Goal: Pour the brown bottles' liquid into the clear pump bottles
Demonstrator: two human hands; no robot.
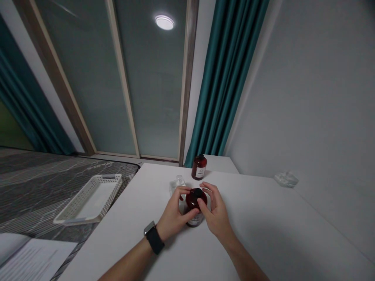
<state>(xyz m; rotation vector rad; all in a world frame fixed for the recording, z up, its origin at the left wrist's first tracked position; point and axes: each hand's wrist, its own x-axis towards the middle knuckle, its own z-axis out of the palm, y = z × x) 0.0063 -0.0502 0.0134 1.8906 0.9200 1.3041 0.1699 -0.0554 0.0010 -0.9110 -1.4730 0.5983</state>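
A dark brown bottle [196, 200] with a black cap [198, 192] and a pale label stands upright on the white table between my two hands. Curled round its left side, my left hand [177, 212] grips it, with the thumb across the front. My right hand [215, 210] closes round the upper right of the same bottle, thumb on the shoulder just under the cap and bent fingers behind. Some right fingertips look slightly off the surface. Just behind my left hand lies a clear plastic piece [179, 180], partly hidden. A second brown bottle [199, 168] stands farther back.
The white table [249, 234] meets a grey wall on the right, where a crumpled clear plastic bag [286, 179] lies. To the left, a white perforated basket [76, 196] and an open book [41, 257] rest on a dark striped surface [38, 187].
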